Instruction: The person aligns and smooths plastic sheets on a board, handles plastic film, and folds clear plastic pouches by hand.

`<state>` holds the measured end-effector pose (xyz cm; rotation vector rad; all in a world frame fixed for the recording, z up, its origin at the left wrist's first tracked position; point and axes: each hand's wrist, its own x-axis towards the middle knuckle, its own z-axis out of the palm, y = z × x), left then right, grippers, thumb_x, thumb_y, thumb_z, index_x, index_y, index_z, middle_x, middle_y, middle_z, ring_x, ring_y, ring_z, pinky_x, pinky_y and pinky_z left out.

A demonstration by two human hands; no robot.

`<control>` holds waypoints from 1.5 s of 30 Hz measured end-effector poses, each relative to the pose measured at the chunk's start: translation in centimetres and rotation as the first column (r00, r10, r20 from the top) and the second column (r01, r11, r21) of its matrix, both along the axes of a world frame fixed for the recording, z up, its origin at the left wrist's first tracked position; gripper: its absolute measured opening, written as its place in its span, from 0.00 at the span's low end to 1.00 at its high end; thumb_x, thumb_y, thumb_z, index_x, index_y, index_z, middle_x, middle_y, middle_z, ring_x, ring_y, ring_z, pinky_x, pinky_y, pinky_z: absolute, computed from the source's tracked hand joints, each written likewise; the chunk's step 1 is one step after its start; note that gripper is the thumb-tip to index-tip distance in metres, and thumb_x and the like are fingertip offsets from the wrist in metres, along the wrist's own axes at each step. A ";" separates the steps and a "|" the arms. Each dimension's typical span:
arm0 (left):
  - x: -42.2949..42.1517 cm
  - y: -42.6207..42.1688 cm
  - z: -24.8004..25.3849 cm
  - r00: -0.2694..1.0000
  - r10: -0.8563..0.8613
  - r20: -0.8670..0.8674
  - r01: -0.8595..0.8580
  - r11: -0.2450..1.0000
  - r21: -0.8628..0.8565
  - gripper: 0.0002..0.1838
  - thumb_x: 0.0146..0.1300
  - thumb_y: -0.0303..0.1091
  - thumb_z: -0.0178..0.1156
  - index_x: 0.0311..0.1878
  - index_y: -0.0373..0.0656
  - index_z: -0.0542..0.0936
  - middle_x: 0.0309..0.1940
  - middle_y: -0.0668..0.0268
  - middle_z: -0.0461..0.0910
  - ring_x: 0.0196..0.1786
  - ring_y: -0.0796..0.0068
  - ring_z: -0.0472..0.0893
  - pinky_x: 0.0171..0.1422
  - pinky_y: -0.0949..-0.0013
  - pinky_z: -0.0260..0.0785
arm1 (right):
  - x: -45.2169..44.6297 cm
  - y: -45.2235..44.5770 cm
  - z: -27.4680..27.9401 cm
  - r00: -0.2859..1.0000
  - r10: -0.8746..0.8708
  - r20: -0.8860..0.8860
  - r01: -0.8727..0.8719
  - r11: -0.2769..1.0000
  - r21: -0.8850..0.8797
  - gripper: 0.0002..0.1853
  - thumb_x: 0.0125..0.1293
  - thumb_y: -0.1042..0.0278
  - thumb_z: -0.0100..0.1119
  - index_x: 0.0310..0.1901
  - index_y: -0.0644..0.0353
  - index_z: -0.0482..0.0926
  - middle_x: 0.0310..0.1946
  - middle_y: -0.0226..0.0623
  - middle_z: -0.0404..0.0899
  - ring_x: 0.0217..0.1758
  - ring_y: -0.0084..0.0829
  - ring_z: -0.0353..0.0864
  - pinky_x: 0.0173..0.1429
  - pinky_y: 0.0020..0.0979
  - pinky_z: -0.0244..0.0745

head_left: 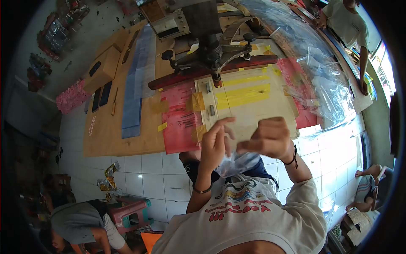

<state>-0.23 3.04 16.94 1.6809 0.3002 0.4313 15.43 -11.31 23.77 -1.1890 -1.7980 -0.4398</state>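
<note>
My left hand (pixel 216 144) is raised over the front edge of the work board, its fingers apart and curved, with nothing visible in it. To its right my right hand (pixel 268 139) has its fingers curled together; what they hold, if anything, is hidden. Clear plastic (pixel 239 164) lies below both hands, at my lap. Beyond the hands is a pale board (pixel 249 116) with yellow tape strips (pixel 247 96), flanked by red sheets (pixel 179 118). A dark metal press (pixel 209 51) with a long red-edged bar stands over the board's far side.
Blue strips (pixel 132 114), a screwdriver (pixel 114 101), phones (pixel 105 93) and a cardboard box (pixel 103 70) lie to the left. Clear plastic sheeting (pixel 323 84) is heaped at right. One person (pixel 349 25) stands back right; another (pixel 80 222) bends near a red stool (pixel 129 213).
</note>
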 end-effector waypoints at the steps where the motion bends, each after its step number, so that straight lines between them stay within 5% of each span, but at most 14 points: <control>1: 0.3 -0.5 -0.4 0.996 -0.048 0.072 0.063 0.973 -0.223 0.21 0.86 0.35 0.43 0.75 0.39 0.69 0.43 0.60 0.84 0.32 0.76 0.85 0.33 0.73 0.76 | 0.1 0.2 -0.1 0.998 -0.054 -0.011 0.054 0.998 -0.025 0.12 0.56 0.65 0.72 0.44 0.47 0.89 0.22 0.22 0.69 0.22 0.23 0.74 0.24 0.30 0.66; 3: 1.0 -2.0 -2.3 0.967 -0.098 0.233 0.222 0.771 -0.597 0.24 0.85 0.40 0.47 0.75 0.34 0.68 0.52 0.55 0.86 0.43 0.63 0.91 0.49 0.65 0.84 | 0.6 0.7 -0.4 0.986 -0.162 -0.027 0.160 0.985 -0.063 0.12 0.57 0.64 0.73 0.44 0.47 0.89 0.21 0.23 0.69 0.22 0.24 0.75 0.25 0.31 0.67; 6: 1.0 -2.1 -3.2 0.853 -0.211 0.478 0.519 0.441 -0.732 0.36 0.81 0.50 0.55 0.76 0.28 0.64 0.65 0.47 0.80 0.63 0.48 0.85 0.71 0.51 0.77 | 1.1 1.1 -1.7 0.975 -0.195 -0.107 0.185 0.978 -0.101 0.11 0.59 0.63 0.75 0.44 0.46 0.89 0.20 0.24 0.69 0.24 0.26 0.76 0.27 0.33 0.69; 10: -0.4 -2.6 -4.0 0.830 -0.387 0.403 0.549 0.696 -0.463 0.43 0.76 0.52 0.65 0.80 0.31 0.62 0.72 0.50 0.76 0.71 0.54 0.80 0.71 0.56 0.76 | 1.9 1.7 -2.5 0.962 -0.252 -0.109 0.251 0.968 -0.026 0.13 0.56 0.66 0.80 0.43 0.47 0.89 0.19 0.22 0.69 0.21 0.24 0.72 0.25 0.32 0.64; 14: -1.4 -2.0 -5.1 0.862 -0.498 -0.093 0.461 0.848 -0.263 0.27 0.81 0.40 0.59 0.72 0.28 0.72 0.67 0.47 0.80 0.65 0.62 0.84 0.68 0.61 0.78 | 2.7 1.7 -1.9 0.950 -0.288 -0.123 0.292 0.956 0.021 0.12 0.57 0.65 0.80 0.42 0.47 0.88 0.19 0.22 0.69 0.20 0.24 0.72 0.25 0.32 0.65; 19: -2.4 -2.9 -7.4 0.949 -0.293 -0.118 0.213 0.870 -0.445 0.20 0.81 0.41 0.59 0.55 0.29 0.83 0.46 0.56 0.91 0.41 0.74 0.89 0.42 0.72 0.82 | 3.9 3.4 -3.6 0.923 -0.344 -0.172 0.337 0.939 -0.070 0.09 0.61 0.65 0.77 0.43 0.50 0.88 0.21 0.24 0.76 0.25 0.28 0.77 0.31 0.35 0.72; 22: -2.3 -3.5 -7.3 0.956 -0.180 -0.232 0.069 0.904 -0.422 0.19 0.82 0.41 0.58 0.55 0.31 0.83 0.43 0.57 0.91 0.35 0.74 0.89 0.39 0.71 0.82 | 4.3 4.1 -5.3 0.842 -0.485 -0.237 0.410 0.860 -0.304 0.12 0.66 0.64 0.74 0.48 0.55 0.87 0.38 0.34 0.84 0.43 0.38 0.84 0.47 0.40 0.79; 25: -1.7 -4.4 -6.7 0.960 -0.046 -0.276 -0.074 0.910 -0.409 0.19 0.82 0.42 0.57 0.58 0.32 0.80 0.39 0.60 0.90 0.31 0.75 0.87 0.34 0.70 0.82 | 2.7 3.6 -6.3 0.725 -0.555 -0.407 0.492 0.832 -0.256 0.15 0.69 0.63 0.71 0.55 0.55 0.85 0.54 0.45 0.80 0.60 0.47 0.78 0.65 0.46 0.74; 29: 0.0 -5.6 -5.5 0.938 0.254 -0.235 -0.324 0.882 -0.342 0.20 0.83 0.44 0.56 0.62 0.34 0.76 0.33 0.63 0.86 0.28 0.76 0.84 0.26 0.72 0.78 | 1.6 -0.3 -6.2 0.843 -0.507 -0.178 0.404 0.817 -0.411 0.24 0.68 0.64 0.71 0.65 0.52 0.79 0.69 0.49 0.74 0.71 0.53 0.73 0.76 0.52 0.67; 31: 0.3 -4.3 -7.0 0.951 0.254 -0.178 -0.301 0.896 -0.326 0.24 0.81 0.47 0.58 0.64 0.33 0.77 0.39 0.60 0.84 0.28 0.75 0.84 0.22 0.69 0.79 | 0.8 -1.5 -7.7 0.901 -0.434 -0.015 0.365 0.775 -0.516 0.28 0.70 0.59 0.69 0.70 0.46 0.76 0.75 0.46 0.70 0.78 0.50 0.69 0.81 0.56 0.62; 33: 0.9 -3.9 -6.2 0.934 0.273 -0.229 -0.332 0.900 -0.282 0.23 0.83 0.47 0.55 0.52 0.29 0.79 0.24 0.64 0.80 0.21 0.76 0.81 0.20 0.71 0.76 | 0.1 -1.8 -9.3 0.925 -0.378 0.024 0.312 0.724 -0.615 0.27 0.72 0.55 0.67 0.71 0.44 0.76 0.76 0.44 0.70 0.80 0.47 0.68 0.82 0.57 0.60; 36: 0.9 -2.5 -5.0 0.915 0.158 -0.371 -0.252 0.942 -0.221 0.26 0.82 0.49 0.55 0.46 0.28 0.82 0.23 0.63 0.82 0.17 0.76 0.79 0.20 0.72 0.73 | 0.7 -1.2 -10.7 0.879 -0.468 0.089 0.432 0.705 -0.563 0.26 0.76 0.49 0.60 0.73 0.43 0.75 0.77 0.43 0.69 0.82 0.45 0.66 0.84 0.57 0.55; 40: -0.3 -0.1 -6.3 0.893 -0.089 -0.441 0.065 0.995 -0.071 0.29 0.81 0.52 0.58 0.37 0.30 0.86 0.27 0.60 0.88 0.18 0.76 0.82 0.20 0.75 0.68 | 1.8 -0.4 -11.5 0.819 -0.545 0.178 0.549 0.656 -0.518 0.26 0.78 0.46 0.56 0.72 0.44 0.76 0.78 0.42 0.69 0.82 0.46 0.65 0.85 0.60 0.50; 45: -0.9 -1.1 -5.8 0.931 0.055 -0.362 -0.103 0.988 -0.116 0.30 0.82 0.51 0.56 0.32 0.32 0.86 0.20 0.61 0.86 0.20 0.78 0.84 0.21 0.75 0.69 | 1.9 0.4 -11.9 0.758 -0.610 0.231 0.624 0.575 -0.529 0.26 0.79 0.46 0.55 0.72 0.47 0.75 0.79 0.42 0.68 0.83 0.47 0.64 0.84 0.67 0.46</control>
